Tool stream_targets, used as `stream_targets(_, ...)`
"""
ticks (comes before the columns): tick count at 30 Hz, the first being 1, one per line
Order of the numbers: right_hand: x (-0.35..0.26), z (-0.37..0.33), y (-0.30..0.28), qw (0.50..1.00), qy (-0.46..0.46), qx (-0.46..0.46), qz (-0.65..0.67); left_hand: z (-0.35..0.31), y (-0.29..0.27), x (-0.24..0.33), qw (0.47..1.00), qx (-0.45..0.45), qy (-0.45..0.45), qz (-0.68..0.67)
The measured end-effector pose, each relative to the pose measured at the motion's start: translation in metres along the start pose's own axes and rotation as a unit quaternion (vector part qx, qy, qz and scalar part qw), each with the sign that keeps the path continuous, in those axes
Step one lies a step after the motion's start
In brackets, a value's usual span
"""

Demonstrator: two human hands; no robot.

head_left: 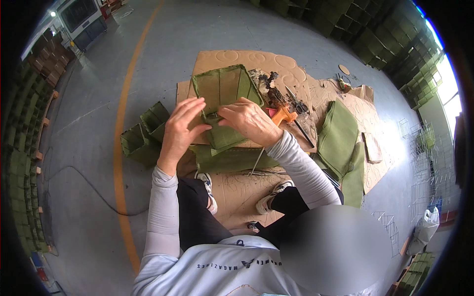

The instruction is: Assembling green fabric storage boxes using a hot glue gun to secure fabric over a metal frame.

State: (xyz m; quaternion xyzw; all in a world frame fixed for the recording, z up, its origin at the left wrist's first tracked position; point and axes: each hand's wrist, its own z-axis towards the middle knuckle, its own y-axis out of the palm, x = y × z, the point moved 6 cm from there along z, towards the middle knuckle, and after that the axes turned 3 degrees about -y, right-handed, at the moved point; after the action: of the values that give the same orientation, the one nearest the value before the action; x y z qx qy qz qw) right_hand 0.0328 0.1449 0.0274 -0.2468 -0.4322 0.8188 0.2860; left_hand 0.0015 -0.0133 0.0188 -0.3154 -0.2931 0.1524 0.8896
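Note:
In front of me stands a green fabric box [217,81] with an open top and wire-like edges, tilted on a green piece. My left hand [180,126] is at its near left corner, thumb and fingers apart, with nothing visible between them. My right hand [251,121] closes on the near rim of the box, thumb and bent fingers at the green fabric; the exact grip is partly hidden. Beside the right hand lies an orange glue gun [284,115]. Scissors [299,105] rest behind it, near a dark, crumbly heap [270,84].
Flattened cardboard [224,58] covers the floor under the work. Folded green fabric [338,129] lies at right, and green boxes [143,133] stand at left. Stacked green boxes [19,163] line the left wall. A black cable [94,187] crosses the floor. Wire frames [422,163] stand far right.

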Motion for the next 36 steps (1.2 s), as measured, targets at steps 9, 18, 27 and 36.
stream_targets(9,0.025,-0.031,-0.014,0.981,0.059,0.161,-0.089,-0.016,-0.003,-0.067,0.935,0.186,-0.212,-0.215)
stream_targets(18,0.022,-0.049,-0.016,0.995,0.004,0.093,0.019,0.021,0.034,-0.080,0.877,0.165,-0.282,-0.352)
stream_targets(27,0.057,-0.110,-0.068,0.907,0.363,0.198,0.083,0.031,0.047,-0.024,0.885,0.092,-0.286,-0.356)
stream_targets(36,0.035,-0.100,-0.046,0.951,0.277,0.100,-0.093,0.016,0.045,0.000,0.912,0.095,-0.249,-0.311)
